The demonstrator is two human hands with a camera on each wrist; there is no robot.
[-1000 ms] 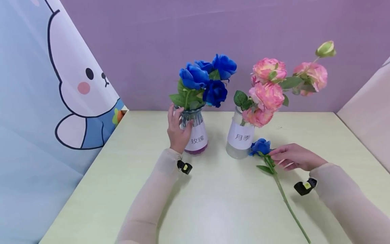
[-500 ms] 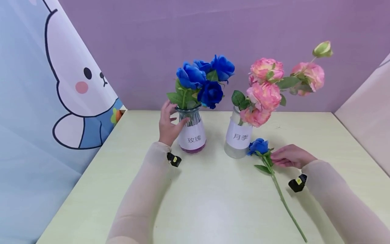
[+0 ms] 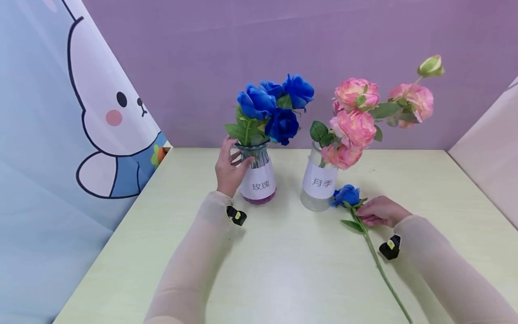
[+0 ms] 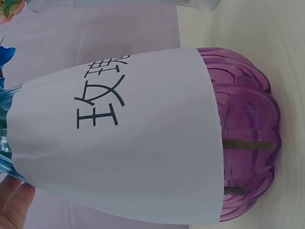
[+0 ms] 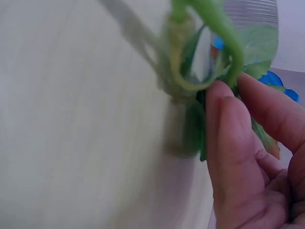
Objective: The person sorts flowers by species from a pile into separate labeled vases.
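Note:
My left hand [image 3: 230,173] is at the left side of a ribbed glass vase [image 3: 257,195] with a purple base, its loosely bent fingers and thumb spread close to the neck. Fingers [image 4: 19,205] show right at the vase's edge in the left wrist view. A white paper label [image 4: 143,143] with black characters wraps the vase, and blue roses [image 3: 256,101] stand in it. My right hand [image 3: 382,211] pinches a single blue rose [image 3: 346,195] just below its bloom, on the green stem and leaves [image 5: 228,57]. That rose's long stem lies toward the table's front.
A second, clear vase [image 3: 315,202] with a white label holds pink flowers [image 3: 356,126] that lean right, close behind the single rose's bloom. Purple backdrop [image 3: 202,67] stands behind the pale table [image 3: 275,270]. A rabbit-printed cloth [image 3: 109,135] hangs at the left.
My left hand has drawn slightly left, with less of it in front of the vase. My right hand's fingers have closed from loosely bent to a pinch on the single rose.

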